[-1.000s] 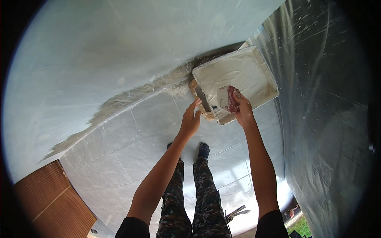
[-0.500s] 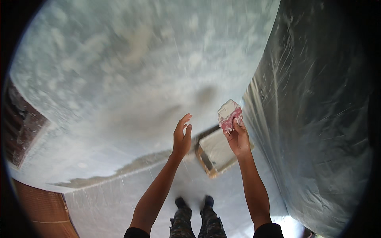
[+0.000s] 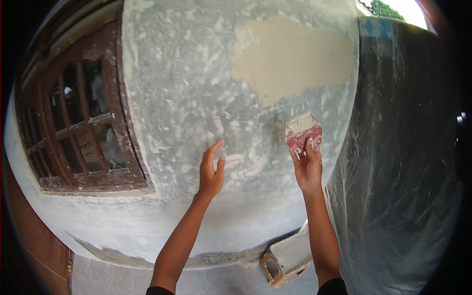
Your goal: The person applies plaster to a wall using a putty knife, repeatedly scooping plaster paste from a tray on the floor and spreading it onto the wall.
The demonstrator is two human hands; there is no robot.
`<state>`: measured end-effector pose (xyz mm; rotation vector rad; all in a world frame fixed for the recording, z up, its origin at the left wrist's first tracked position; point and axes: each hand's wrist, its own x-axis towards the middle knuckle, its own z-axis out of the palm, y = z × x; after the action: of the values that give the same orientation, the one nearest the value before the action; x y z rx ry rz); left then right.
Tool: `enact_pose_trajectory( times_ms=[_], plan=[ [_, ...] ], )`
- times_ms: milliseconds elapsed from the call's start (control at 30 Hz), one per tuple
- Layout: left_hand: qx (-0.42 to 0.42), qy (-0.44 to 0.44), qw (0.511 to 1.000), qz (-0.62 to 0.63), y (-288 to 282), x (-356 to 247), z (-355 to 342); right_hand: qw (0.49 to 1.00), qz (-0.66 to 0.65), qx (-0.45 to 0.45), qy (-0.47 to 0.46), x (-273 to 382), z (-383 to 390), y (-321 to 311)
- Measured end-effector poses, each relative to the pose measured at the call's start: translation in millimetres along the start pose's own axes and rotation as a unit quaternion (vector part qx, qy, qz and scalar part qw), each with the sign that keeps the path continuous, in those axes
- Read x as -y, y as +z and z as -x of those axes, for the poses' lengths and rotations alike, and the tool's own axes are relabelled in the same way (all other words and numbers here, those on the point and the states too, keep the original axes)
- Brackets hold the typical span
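A red putty scraper, its upper half coated with pale putty, is pinched between the thumb and fingers of my right hand. It is held up in front of a mottled grey wall. My left hand is raised before the same wall, fingers apart and nothing in it. I cannot tell whether either hand touches the wall. Above the scraper, a broad patch of smooth beige putty covers the upper right of the wall.
A brown wooden window with glass panes is set in the wall at left. Clear plastic sheeting hangs down the right side. Low by the wall's foot, on grey floor tiles, lies a putty-smeared tray-like container, partly behind my right forearm.
My view has tilted up from the floor to the wall, bringing the window and beige patch into sight. The scraper stays in my right hand; my left hand remains empty.
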<state>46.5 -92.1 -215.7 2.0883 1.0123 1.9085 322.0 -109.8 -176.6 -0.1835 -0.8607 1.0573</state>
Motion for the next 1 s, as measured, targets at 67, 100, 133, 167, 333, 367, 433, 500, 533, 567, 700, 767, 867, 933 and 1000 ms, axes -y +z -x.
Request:
enact_pose_trajectory(
  times_ms=[67, 100, 133, 167, 333, 367, 433, 500, 533, 567, 700, 767, 867, 933, 1000],
  plan=[
    [-0.022, 0.047, 0.997, -0.048, -32.2, -8.4, -23.4, 0.999, 0.017, 0.022, -0.030, 3.7, -13.2, 45.9],
    [-0.029, 0.050, 0.997, -0.054, -45.0, -10.8, -33.9, 0.999, 0.012, 0.030, -0.029, 2.3, -22.2, 62.1],
    [-0.041, 0.076, 0.993, -0.085, -58.3, -14.6, -44.5, 0.998, 0.038, 0.038, -0.042, 1.5, -31.2, 78.4],
    [-0.052, 0.099, 0.987, -0.114, -66.5, -18.1, -52.1, 0.995, 0.064, 0.044, -0.054, 1.6, -36.7, 95.6],
    [-0.061, 0.118, 0.979, -0.153, -92.4, -34.3, -99.6, 0.949, 0.216, 0.094, -0.211, -6.2, -81.5, 150.0],
    [-0.065, 0.119, 0.978, -0.156, -95.7, -35.2, -108.6, 0.949, 0.213, 0.098, -0.212, -8.8, -88.6, 159.6],
    [-0.082, 0.146, 0.969, -0.182, -102.3, -36.8, -125.4, 0.915, 0.267, 0.108, -0.283, -15.0, -100.6, 179.5],
    [-0.095, 0.151, 0.963, -0.204, -110.1, -38.9, -139.9, 0.857, 0.354, 0.112, -0.358, -16.5, -110.5, 197.5],
    [-0.101, 0.153, 0.959, -0.218, -111.2, -39.6, -146.4, 0.796, 0.387, 0.139, -0.444, -16.4, -114.5, 206.0],
    [-0.103, 0.156, 0.958, -0.219, -112.4, -39.9, -152.0, 0.726, 0.415, 0.164, -0.524, -17.6, -118.8, 215.1],
    [-0.128, 0.176, 0.949, -0.227, -114.4, -40.7, -166.2, 0.606, 0.475, 0.145, -0.621, -33.2, -137.4, 234.7],
    [-0.132, 0.185, 0.947, -0.226, -117.6, -39.5, -171.1, 0.571, 0.502, 0.144, -0.634, -43.6, -143.6, 231.9],
    [-0.150, 0.206, 0.940, -0.228, -120.4, -33.5, -180.2, 0.510, 0.557, 0.129, -0.643, -59.5, -146.0, 229.8],
    [-0.167, 0.230, 0.934, -0.216, -122.6, -30.0, -184.2, 0.493, 0.613, 0.124, -0.605, -69.8, -143.0, 230.1],
    [-0.172, 0.256, 0.925, -0.224, -123.4, -27.4, -190.7, 0.485, 0.630, 0.123, -0.593, -76.0, -143.8, 233.2]
  ],
)
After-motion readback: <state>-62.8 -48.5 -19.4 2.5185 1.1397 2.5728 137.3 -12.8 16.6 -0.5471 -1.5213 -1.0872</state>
